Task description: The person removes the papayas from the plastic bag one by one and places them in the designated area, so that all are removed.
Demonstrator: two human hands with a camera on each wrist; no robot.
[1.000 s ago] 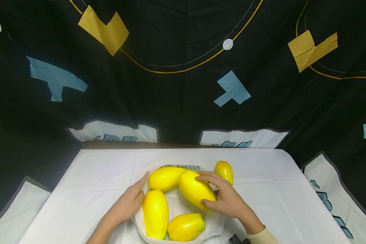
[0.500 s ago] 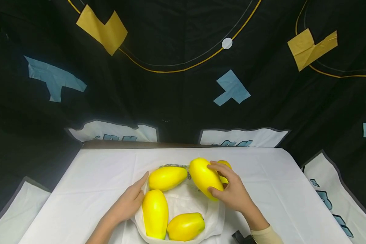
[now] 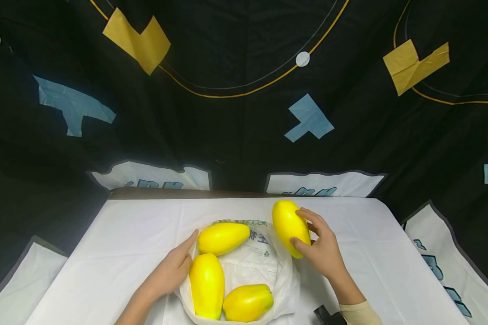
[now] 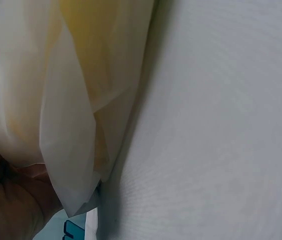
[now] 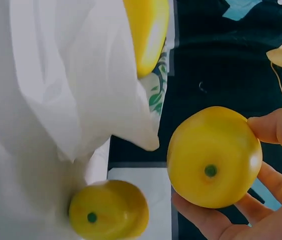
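Note:
My right hand [image 3: 323, 243] holds a yellow, oblong, mango-like fruit [image 3: 288, 225] at the right rim of a white plastic bag [image 3: 284, 284]. In the right wrist view, thumb and fingers curve round this fruit [image 5: 200, 140], whose green-dotted end faces the camera. My left hand [image 3: 172, 268] grips the bag's left side, its index finger stretched along the rim; the bag film hides part of that hand in the left wrist view. Inside the open bag lie three similar fruits: one at the back [image 3: 222, 238], one at left [image 3: 207, 286], one in front [image 3: 248, 302].
Another yellow fruit [image 5: 110, 210] lies outside the bag on the white-covered table [image 3: 374, 253]; the held fruit hides it in the head view. A black object [image 3: 328, 316] shows near the right sleeve [image 3: 359, 313]. Behind the table hangs a black curtain [image 3: 236, 135].
My right hand has lifted the fruit from inside the bag up and right, to the rim, uncovering printed lettering. The left hand has stayed in place.

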